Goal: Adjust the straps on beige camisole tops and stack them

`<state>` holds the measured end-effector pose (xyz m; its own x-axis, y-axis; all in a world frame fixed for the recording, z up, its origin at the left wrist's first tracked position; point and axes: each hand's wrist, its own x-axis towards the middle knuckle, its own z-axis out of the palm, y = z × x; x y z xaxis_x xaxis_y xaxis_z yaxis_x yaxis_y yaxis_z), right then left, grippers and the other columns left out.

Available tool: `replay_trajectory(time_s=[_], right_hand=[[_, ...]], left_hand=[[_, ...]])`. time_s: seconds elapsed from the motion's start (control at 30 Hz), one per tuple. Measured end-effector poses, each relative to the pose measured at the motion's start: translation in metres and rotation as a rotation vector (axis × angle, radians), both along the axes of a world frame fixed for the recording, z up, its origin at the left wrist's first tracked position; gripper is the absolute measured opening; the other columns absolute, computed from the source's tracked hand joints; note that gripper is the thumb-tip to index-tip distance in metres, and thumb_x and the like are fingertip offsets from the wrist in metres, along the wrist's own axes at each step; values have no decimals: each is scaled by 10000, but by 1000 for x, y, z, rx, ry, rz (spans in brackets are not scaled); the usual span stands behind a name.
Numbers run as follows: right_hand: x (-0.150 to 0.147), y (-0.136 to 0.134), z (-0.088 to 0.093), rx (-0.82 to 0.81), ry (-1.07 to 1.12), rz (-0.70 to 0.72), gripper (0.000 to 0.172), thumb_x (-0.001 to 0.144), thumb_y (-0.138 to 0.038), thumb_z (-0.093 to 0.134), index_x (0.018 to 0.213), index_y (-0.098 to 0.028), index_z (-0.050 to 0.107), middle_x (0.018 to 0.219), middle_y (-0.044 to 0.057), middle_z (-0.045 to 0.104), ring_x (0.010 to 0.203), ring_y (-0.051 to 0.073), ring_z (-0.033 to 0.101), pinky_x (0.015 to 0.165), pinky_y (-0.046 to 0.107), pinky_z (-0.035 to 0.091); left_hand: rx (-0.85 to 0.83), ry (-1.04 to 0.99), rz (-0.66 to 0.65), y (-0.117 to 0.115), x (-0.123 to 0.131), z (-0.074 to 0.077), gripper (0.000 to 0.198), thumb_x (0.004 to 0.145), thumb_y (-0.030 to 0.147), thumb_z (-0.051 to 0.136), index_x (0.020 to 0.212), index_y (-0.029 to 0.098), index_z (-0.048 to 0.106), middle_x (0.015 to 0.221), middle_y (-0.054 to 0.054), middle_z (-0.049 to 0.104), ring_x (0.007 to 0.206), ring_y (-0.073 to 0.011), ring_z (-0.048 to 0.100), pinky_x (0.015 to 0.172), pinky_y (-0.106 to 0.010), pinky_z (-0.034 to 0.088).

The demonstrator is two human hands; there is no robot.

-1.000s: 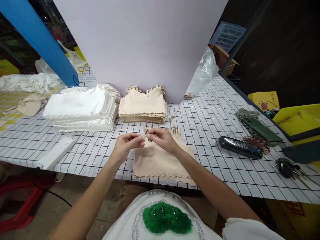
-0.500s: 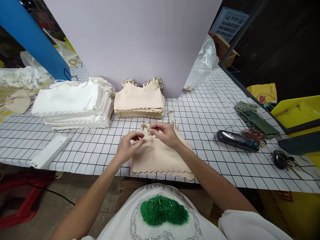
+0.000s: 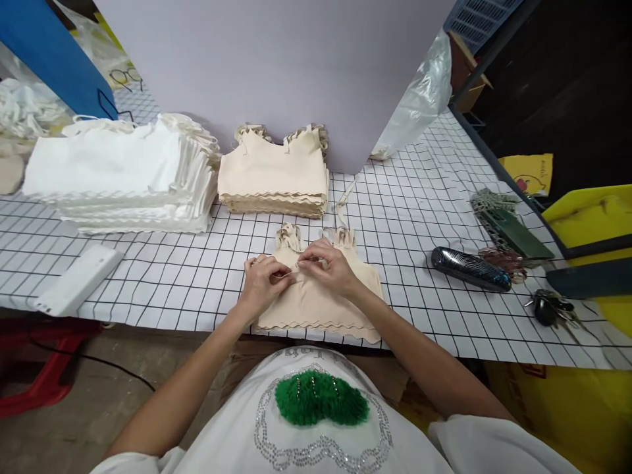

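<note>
Pinching, seemingly, a thin pale strand (image 3: 289,272) (too fine to be sure): left hand (image 3: 264,284) and right hand (image 3: 332,266), thumb to finger, above the layered beige garment (image 3: 323,303) at the bench's (image 3: 419,319) near edge. Garment laid flat; strand handling looks unfinished, remainder unclear. Long axis left–right, scalloped hem (image 3: 316,328) nearside, straps (image 3: 289,238) pointing away. Beyond: beige stack (image 3: 274,168).

Soft, even light reaches the left hand (image 3: 265,282) and right hand (image 3: 328,266), with faint shadow on the beige fabric (image 3: 320,306) beneath. Right of them, a glossy case (image 3: 471,268) catches glints; beyond, the backdrop (image 3: 567,92) is dim (nearly black). Fine detail between the fingertips blurs.
</note>
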<state>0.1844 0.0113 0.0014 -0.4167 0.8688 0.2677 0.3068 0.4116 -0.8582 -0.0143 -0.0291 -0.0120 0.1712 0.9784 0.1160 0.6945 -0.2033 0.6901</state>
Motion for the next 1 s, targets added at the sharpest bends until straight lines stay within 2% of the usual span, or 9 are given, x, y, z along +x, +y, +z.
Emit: replay_trajectory(time_s=[0.23, 0.6, 1.0], right_hand=[[-9, -8, -8, 15, -51, 5, 107, 913, -214, 686, 808, -208, 705, 799, 46, 649, 922, 225, 524, 814, 395, 456], [-8, -8, -14, 52, -5, 11, 145, 928, -312, 681, 824, -220, 723, 809, 55, 663, 929, 232, 538, 809, 402, 479], [-8, -8, -17, 110, -7, 25, 119, 918, -316, 701, 841, -233, 738, 804, 54, 673, 922, 236, 538, 794, 411, 495]], left_hand=[[73, -32, 20, -3, 1, -8, 89, 813, 208, 780, 759, 227, 712, 672, 45, 618, 754, -174, 562, 910, -398, 315], [107, -39, 0, -4, 1, -11, 73, 840, 228, 735, 768, 237, 729, 647, 47, 621, 718, -164, 550, 914, -400, 335], [185, -72, -2, -4, 1, -15, 118, 836, 225, 728, 723, 225, 698, 620, 55, 589, 687, -155, 530, 890, -394, 337]])
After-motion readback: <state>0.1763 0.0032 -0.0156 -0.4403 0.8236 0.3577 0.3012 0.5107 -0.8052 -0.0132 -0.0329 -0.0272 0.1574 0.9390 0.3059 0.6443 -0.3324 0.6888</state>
